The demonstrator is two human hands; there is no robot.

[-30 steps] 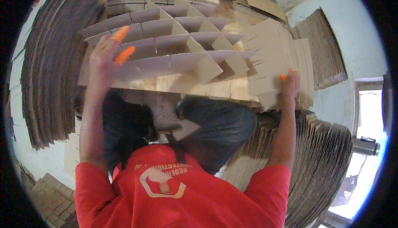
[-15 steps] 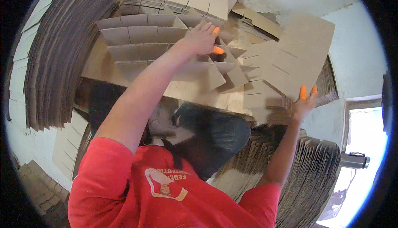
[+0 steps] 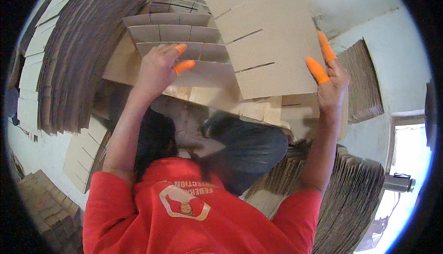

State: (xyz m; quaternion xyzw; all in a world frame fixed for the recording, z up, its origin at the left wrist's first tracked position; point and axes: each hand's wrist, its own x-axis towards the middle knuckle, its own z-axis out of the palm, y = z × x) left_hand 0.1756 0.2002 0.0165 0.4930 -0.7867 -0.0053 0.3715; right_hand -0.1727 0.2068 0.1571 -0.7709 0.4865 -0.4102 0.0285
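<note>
My right hand [image 3: 333,84], with orange finger covers on thumb and forefinger, grips a large slotted cardboard sheet [image 3: 263,14] by its right edge. The sheet is tilted up and hides part of what lies behind it. Several upright slotted cardboard strips [image 3: 177,33] stand in rows on a wooden board [image 3: 121,62], their right ends covered by the sheet. Over the nearest rows is my left hand [image 3: 157,69], also with orange covers, its thumb and forefinger apart. Whether it touches a strip I cannot tell.
A tall stack of cardboard [image 3: 83,55] curves along the left. More stacks stand at the right [image 3: 362,83] and lower right [image 3: 346,194]. Slotted pieces [image 3: 180,2] lie at the back. A dark cylindrical object [image 3: 398,182] is by the bright opening at the right.
My right hand has lifted the sheet and brought it left over the strips' right side. My left hand has moved left and nearer, away from the crossed strips.
</note>
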